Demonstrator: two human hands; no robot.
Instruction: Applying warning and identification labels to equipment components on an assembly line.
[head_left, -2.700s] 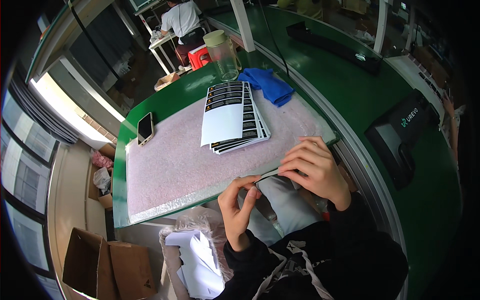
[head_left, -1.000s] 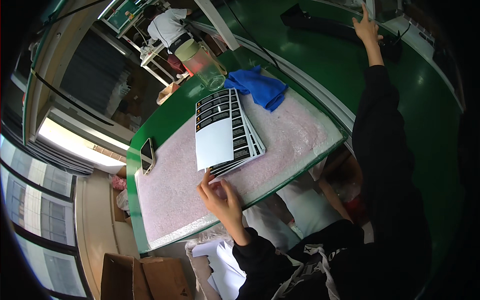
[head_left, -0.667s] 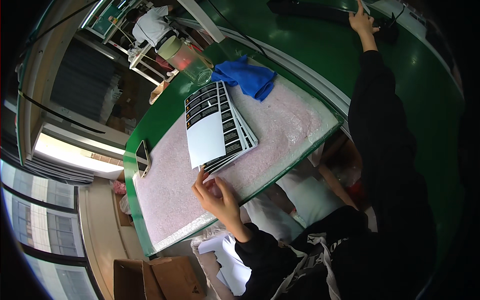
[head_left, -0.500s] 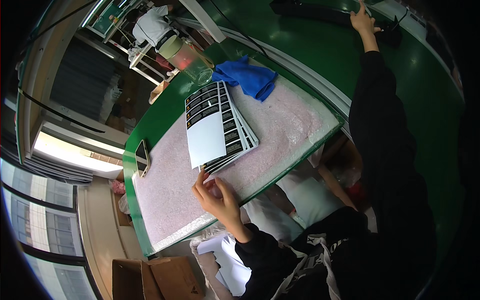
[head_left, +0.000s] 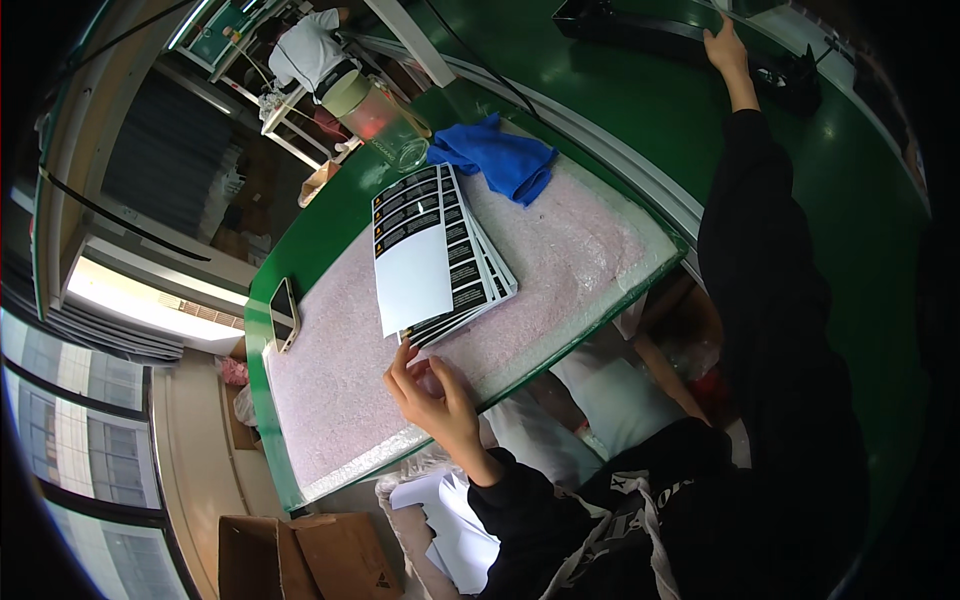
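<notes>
My left hand point(head_left: 437, 403) rests over the near edge of the padded mat, its fingers loosely bent and apart. Its fingertips are at the near corner of a stack of printed sheets point(head_left: 415, 275), black and white; I see nothing gripped in it. Far to the right, my right hand point(head_left: 728, 52) reaches out over a long black part point(head_left: 645, 32) on the green surface. The fingers of that hand are closed around something small and greyish near the upper picture edge, too unclear to name.
Beyond the sheets lie a blue cloth point(head_left: 500, 160) and a clear bottle with a pale green lid point(head_left: 347, 92). A phone point(head_left: 284, 315) is at the mat's left edge. Cardboard boxes point(head_left: 345, 555) stand below on the left. Another person point(head_left: 312, 55) works in the background.
My right hand has drawn its fingers together. The black part has shifted slightly right and nearer. My left hand and the sheets have stayed in place.
</notes>
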